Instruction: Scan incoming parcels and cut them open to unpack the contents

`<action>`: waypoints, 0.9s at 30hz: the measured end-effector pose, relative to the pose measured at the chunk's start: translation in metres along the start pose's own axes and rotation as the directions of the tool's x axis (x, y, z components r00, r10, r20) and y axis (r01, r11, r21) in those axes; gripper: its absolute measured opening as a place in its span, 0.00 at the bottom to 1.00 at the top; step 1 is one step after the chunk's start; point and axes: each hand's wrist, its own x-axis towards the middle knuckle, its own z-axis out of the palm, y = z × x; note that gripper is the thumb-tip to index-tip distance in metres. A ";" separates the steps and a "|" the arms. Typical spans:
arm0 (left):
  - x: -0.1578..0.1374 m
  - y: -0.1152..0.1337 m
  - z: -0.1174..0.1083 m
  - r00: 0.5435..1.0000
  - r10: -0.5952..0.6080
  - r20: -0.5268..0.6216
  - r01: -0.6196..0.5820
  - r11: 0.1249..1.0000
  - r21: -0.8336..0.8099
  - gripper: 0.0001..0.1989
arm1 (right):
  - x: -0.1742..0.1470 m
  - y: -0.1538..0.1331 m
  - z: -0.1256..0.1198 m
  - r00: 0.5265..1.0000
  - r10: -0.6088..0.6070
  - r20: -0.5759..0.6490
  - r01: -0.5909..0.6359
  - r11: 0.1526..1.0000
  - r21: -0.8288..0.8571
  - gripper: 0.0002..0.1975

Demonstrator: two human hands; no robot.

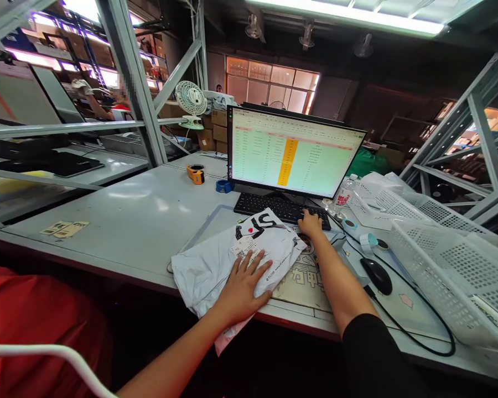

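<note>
**A:** ok, what's on that grey-white worktop [133, 221] and how many of each? clock face centred on the bag pls

**B:** one white plastic mailing bag with black print [219, 265], lying mid-worktop, lower corner poking past the near edge. one black-framed monitor [294, 155] at 1 o'clock showing a spreadsheet, one black keyboard [255, 204] in front of it, one black mouse [376, 275] out at 3. around 11 there's one orange plastic tape dispenser [196, 174] and one blue ring-shaped roll [224, 186]. at least two white perforated plastic baskets [423, 271], further out at 3.

**A:** and the hands?

**B:** two, bare, apart from each other. left hand [243, 290] is palm down on the bag, fingers fanned towards 12 to 1, thumb sticking out at 3, forearm coming in from 8. right hand [310, 222] sits at 2 o'clock, on the keyboard's right end, forearm from 5, black sleeve.

**A:** clamped on anything?

**B:** left just lies flat and spread. right's on the keys, can't tell how spread its fingers are.
</note>
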 end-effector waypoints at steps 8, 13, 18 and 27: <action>-0.001 -0.001 0.000 0.999 -0.048 -0.020 0.047 0.999 -0.016 0.45 | -0.067 0.002 -0.028 0.989 -0.145 0.023 0.143 0.987 0.068 0.26; 0.004 0.004 0.001 0.991 -0.124 -0.040 0.125 0.992 0.020 0.39 | -0.155 0.071 -0.006 0.973 -0.229 -0.021 0.230 0.972 0.049 0.24; 0.020 0.000 -0.039 0.974 -0.225 0.013 0.225 0.973 -0.058 0.28 | -0.213 0.121 0.029 0.961 -0.219 -0.169 0.233 0.970 0.065 0.24; 0.016 -0.074 -0.088 0.883 -0.453 -0.125 0.084 0.413 -0.907 0.37 | -0.230 0.109 0.010 0.948 0.081 -0.308 0.120 0.806 0.580 0.27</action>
